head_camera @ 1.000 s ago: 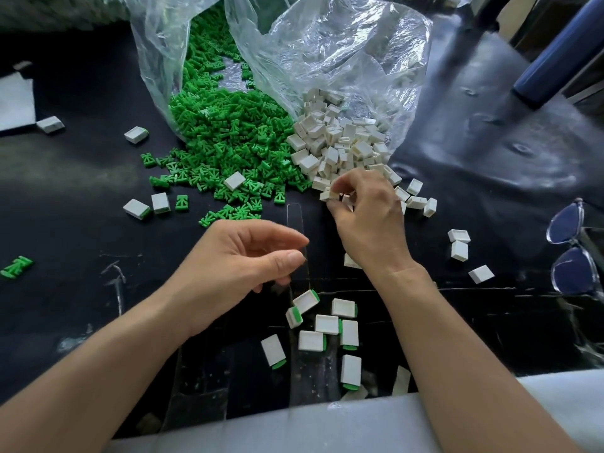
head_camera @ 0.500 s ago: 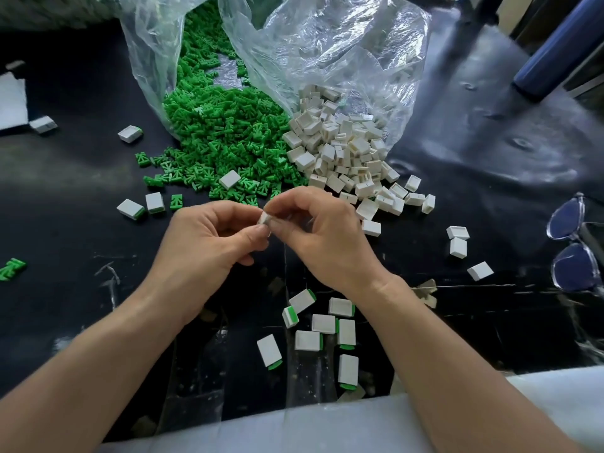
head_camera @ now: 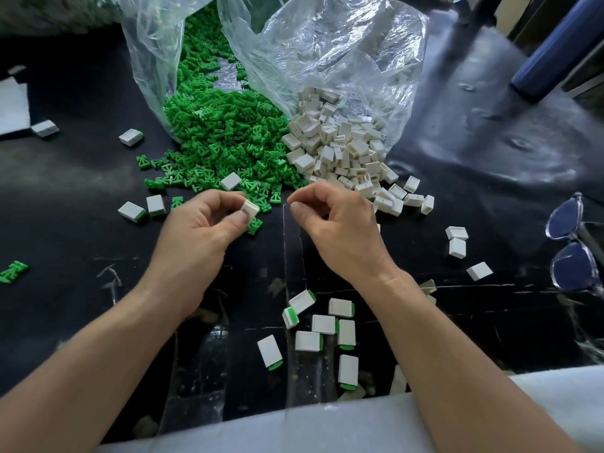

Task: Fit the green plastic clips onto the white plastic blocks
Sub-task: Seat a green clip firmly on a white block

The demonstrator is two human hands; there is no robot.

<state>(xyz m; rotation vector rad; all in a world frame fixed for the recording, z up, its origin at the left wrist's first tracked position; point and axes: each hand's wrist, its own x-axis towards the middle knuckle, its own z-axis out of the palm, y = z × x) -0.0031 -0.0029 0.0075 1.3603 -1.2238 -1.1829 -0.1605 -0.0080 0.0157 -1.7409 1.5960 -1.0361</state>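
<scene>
My left hand (head_camera: pixel 199 230) pinches one white block (head_camera: pixel 251 209) between thumb and fingers, just in front of the heap of green clips (head_camera: pixel 222 135). My right hand (head_camera: pixel 333 223) hovers a short gap to its right with curled fingers and thumb against forefinger; nothing shows between them. The heap of white blocks (head_camera: pixel 340 148) lies just beyond the right hand. Several white blocks with green clips fitted (head_camera: pixel 327 325) lie between my forearms, near the table's front edge.
Both heaps spill from clear plastic bags (head_camera: pixel 327 50) on a black table (head_camera: pixel 65 178). Loose blocks (head_camera: pixel 457 240) and clips (head_camera: pixel 13 271) lie scattered at both sides. Blue-tinted glasses (head_camera: pixel 575 243) rest at the right edge, a blue cylinder (head_camera: pixel 555 50) at the top right.
The right hand brought a block from the white heap to the left hand. The hands met over it, then parted; the block now stays in the left hand.
</scene>
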